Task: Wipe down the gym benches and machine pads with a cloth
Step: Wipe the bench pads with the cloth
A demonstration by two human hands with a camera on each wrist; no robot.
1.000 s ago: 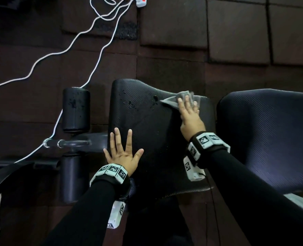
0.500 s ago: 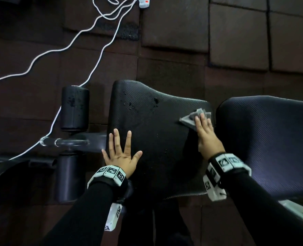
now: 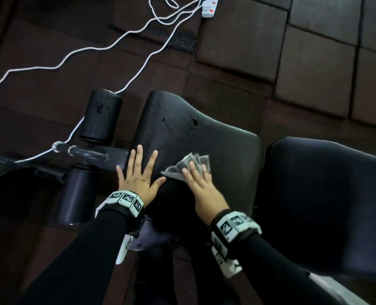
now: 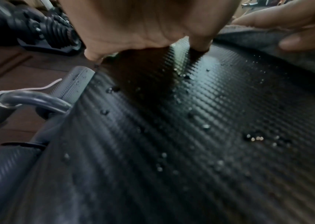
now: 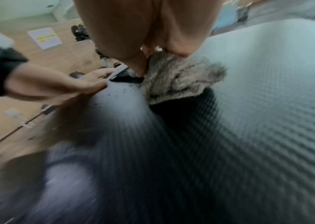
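Note:
A black textured bench seat pad (image 3: 222, 146) fills the middle of the head view, with water droplets (image 3: 194, 122) near its far edge. My right hand (image 3: 199, 180) presses a grey cloth (image 3: 188, 165) flat against the pad's middle, fingers straight. The cloth (image 5: 179, 78) bunches under my palm in the right wrist view. My left hand (image 3: 138, 175) lies flat and spread on the pad's left edge, just left of the cloth. Droplets (image 4: 206, 126) bead on the pad (image 4: 152, 151) in the left wrist view.
A larger dark back pad (image 3: 328, 205) adjoins on the right. Two black foam rollers (image 3: 100, 116) (image 3: 72, 194) on a metal bar (image 3: 88, 151) stand to the left. White cables (image 3: 138, 69) and a power strip (image 3: 209, 6) lie on the dark rubber floor tiles.
My right hand has dragged the cloth from the pad's far right corner toward me and left, ending beside my left hand. The left hand stayed planted.

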